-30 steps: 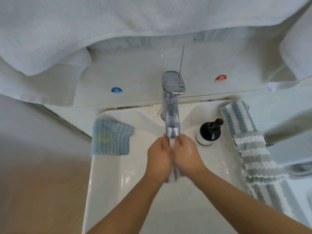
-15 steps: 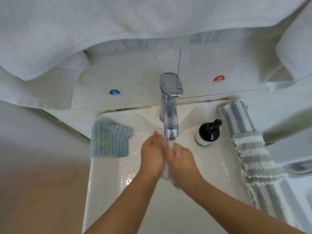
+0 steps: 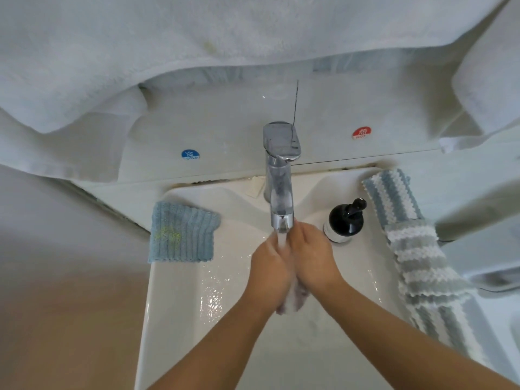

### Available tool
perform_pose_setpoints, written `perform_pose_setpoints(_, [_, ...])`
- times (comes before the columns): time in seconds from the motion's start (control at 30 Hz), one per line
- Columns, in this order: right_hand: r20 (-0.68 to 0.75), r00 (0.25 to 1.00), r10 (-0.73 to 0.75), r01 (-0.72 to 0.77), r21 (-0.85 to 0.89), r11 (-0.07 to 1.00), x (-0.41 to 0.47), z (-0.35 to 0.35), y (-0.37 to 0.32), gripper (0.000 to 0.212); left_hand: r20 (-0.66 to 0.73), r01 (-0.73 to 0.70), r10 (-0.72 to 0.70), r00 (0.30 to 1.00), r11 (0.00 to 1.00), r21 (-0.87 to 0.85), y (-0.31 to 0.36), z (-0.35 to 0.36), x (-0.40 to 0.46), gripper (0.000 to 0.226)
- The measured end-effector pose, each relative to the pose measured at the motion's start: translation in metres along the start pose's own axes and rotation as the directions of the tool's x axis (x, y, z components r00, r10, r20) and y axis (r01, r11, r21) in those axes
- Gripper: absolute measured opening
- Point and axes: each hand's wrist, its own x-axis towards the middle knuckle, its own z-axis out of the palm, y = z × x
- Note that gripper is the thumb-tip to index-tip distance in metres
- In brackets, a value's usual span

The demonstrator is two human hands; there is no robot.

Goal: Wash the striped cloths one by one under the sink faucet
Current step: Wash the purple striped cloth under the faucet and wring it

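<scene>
- Chrome metal makes the one faucet (image 3: 278, 175), which stands at the back of the white sink (image 3: 174, 319); one stream of water (image 3: 282, 240) falls from its spout.
- Two hands meet under the stream: the left hand (image 3: 268, 273) and the right hand (image 3: 311, 261) are pressed toward each other, fingers curled.
- Between them one pale wet cloth (image 3: 294, 301) is squeezed; only a small blurred part shows below the palms, so its stripes cannot be told.
- Two striped cloths lie on the right rim of the sink: a blue-and-white cloth (image 3: 391, 198) at the back and a grey-and-white cloth (image 3: 427, 280) nearer, whose back edge overlaps it.
- One plain blue ribbed cloth (image 3: 181, 236) with a yellowish stain lies on the left rim.
- One black pump bottle (image 3: 346, 218) stands just beside the right hand.
- Two round stickers are on the wall behind: a blue sticker (image 3: 190, 154) marked COLD and a red sticker (image 3: 361, 133) marked HOT.
- White towels (image 3: 168, 52) hang above.
</scene>
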Motion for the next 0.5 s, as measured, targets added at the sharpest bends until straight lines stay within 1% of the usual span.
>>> perform_pose_setpoints(0.03, [0.030,1.000,-0.008,0.008,0.003,1.000,-0.005,0.001,-0.001,0.041,-0.016,0.022,-0.023,1.000,0.999,-0.025,-0.003,-0.001,0.005,0.034])
perform_pose_setpoints(0.07, [0.084,0.996,-0.031,0.034,-0.037,0.999,-0.013,0.003,-0.001,0.040,-0.055,0.043,-0.047,0.997,0.996,-0.080,-0.005,-0.003,0.010,0.037])
perform_pose_setpoints(0.13, [0.172,0.981,-0.088,0.109,-0.117,0.987,-0.022,0.006,0.000,0.037,-0.116,0.038,-0.063,0.991,0.978,-0.205,-0.008,-0.008,0.014,0.040])
perform_pose_setpoints(0.17, [0.194,0.976,-0.099,0.137,-0.190,0.972,-0.017,0.006,0.002,0.035,-0.111,0.031,-0.061,0.992,0.968,-0.250,-0.009,-0.007,0.012,0.039])
perform_pose_setpoints(0.2, [0.178,0.980,-0.085,0.129,-0.254,0.959,-0.011,0.004,-0.001,0.033,-0.084,0.021,-0.043,0.996,0.968,-0.250,-0.008,-0.005,0.008,0.036])
perform_pose_setpoints(0.27, [0.074,0.989,-0.125,0.138,-0.219,0.966,0.001,-0.001,-0.005,0.032,-0.017,-0.034,0.032,0.999,0.984,-0.174,-0.010,0.003,0.001,0.029])
perform_pose_setpoints(0.3, [0.051,0.990,-0.133,0.140,-0.158,0.978,0.005,-0.002,-0.003,0.034,-0.014,-0.014,0.012,1.000,0.991,-0.130,-0.008,0.005,0.001,0.028])
perform_pose_setpoints(0.37, [0.087,0.992,-0.090,0.100,-0.109,0.989,-0.008,0.000,-0.004,0.037,-0.121,0.056,-0.070,0.990,0.991,-0.118,-0.006,0.000,0.010,0.034])
perform_pose_setpoints(0.4, [0.124,0.989,-0.084,0.096,-0.090,0.991,-0.017,0.004,-0.003,0.038,-0.149,0.068,-0.096,0.984,0.981,-0.184,-0.006,-0.003,0.016,0.038])
perform_pose_setpoints(0.47, [0.196,0.975,-0.103,0.129,-0.124,0.984,-0.026,0.009,-0.004,0.041,-0.145,0.072,-0.131,0.981,0.930,-0.359,-0.006,-0.007,0.018,0.046])
perform_pose_setpoints(0.5, [0.182,0.978,-0.099,0.125,-0.137,0.983,-0.020,0.008,-0.005,0.042,-0.130,0.088,-0.149,0.980,0.917,-0.390,-0.005,-0.005,0.015,0.047])
